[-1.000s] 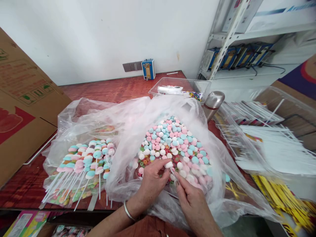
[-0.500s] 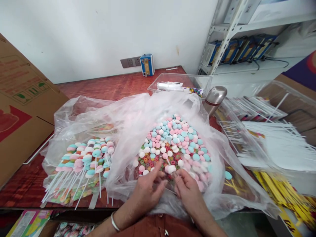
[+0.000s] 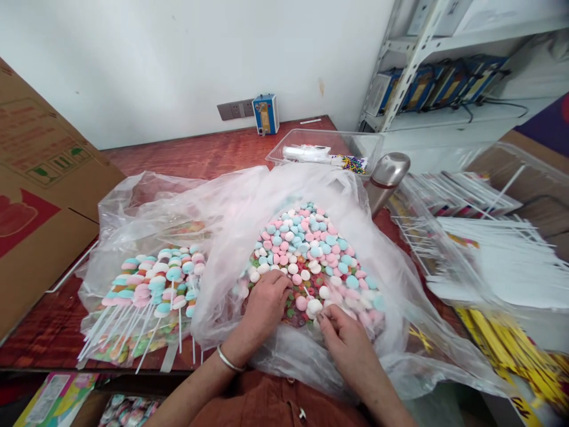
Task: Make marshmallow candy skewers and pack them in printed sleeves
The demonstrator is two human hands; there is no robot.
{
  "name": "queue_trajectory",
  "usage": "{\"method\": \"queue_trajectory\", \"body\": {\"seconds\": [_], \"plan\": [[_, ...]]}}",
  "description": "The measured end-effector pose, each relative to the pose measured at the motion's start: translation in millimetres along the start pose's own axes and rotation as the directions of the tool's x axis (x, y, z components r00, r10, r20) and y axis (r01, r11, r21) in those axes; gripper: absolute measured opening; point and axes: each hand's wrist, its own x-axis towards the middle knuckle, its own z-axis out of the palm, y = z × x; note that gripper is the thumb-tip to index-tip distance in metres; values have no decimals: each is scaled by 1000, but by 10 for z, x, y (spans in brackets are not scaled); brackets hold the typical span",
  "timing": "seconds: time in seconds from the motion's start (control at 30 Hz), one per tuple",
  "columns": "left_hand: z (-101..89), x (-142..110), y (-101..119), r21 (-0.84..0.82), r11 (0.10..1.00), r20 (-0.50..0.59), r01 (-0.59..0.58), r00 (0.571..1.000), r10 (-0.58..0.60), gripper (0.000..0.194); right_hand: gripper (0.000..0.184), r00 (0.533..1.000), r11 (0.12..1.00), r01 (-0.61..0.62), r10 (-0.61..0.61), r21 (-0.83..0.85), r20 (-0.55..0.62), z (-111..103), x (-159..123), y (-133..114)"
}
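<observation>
A clear plastic bag (image 3: 377,201) lies open before me, heaped with loose pink, blue and white candies (image 3: 306,243) and small coloured rings. My left hand (image 3: 265,302) rests among the rings at the near edge of the heap, fingers curled down on the pile. My right hand (image 3: 342,335) pinches a thin white stick carrying a white candy (image 3: 314,306) at its tip. A metal bangle sits on my left wrist. To the left, a second bag holds finished candy skewers (image 3: 151,290) with white sticks fanned toward me.
A cardboard box (image 3: 40,196) stands at the left. Behind the bag sit a clear tub (image 3: 329,148) and a steel flask (image 3: 386,178). Bundles of white sticks (image 3: 493,255) fill trays at the right, with yellow packets below. A metal shelf rises at the back right.
My left hand has let go of the white candy and dropped onto the coloured rings. My right hand keeps the stick, now with the white candy on it, lower over the pile.
</observation>
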Motion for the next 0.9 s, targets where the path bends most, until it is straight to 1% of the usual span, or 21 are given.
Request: {"method": "queue_trajectory", "body": {"seconds": [0.13,0.2,0.3,0.37,0.47,0.57,0.67,0.73,0.83,0.9], "plan": [[-48,20,44,-147,985,-40,88,995,-95,10,24,1000,999,7,-7,-48,11,-6,22,-8],[-35,46,71,-158,985,-37,71,996,-78,12,25,1000,998,1,-1,-57,-3,-15,18,-10],[46,83,89,-81,996,15,-40,999,42,18,26,999,1000,-11,10,-25,-46,-29,-6,8],[117,89,83,-10,995,53,-95,994,95,22,27,997,1000,-10,11,13,-72,-34,-28,36],[179,70,80,66,991,88,-114,990,108,30,28,997,998,-12,17,55,-81,-27,-53,79],[157,49,116,86,991,129,-104,987,93,33,28,997,997,-25,30,71,-69,-16,-60,89],[106,54,176,55,995,192,-79,979,67,28,27,998,996,-42,45,77,-51,-17,-59,77],[79,68,204,17,999,193,-35,981,31,23,27,998,996,-42,45,77,-42,-23,-63,72],[48,95,212,-100,994,123,38,992,-26,16,26,999,997,-27,29,76,-22,-31,-80,70],[32,114,198,-216,971,56,106,994,-96,10,25,1000,996,-12,11,83,6,-30,-92,65]]}}
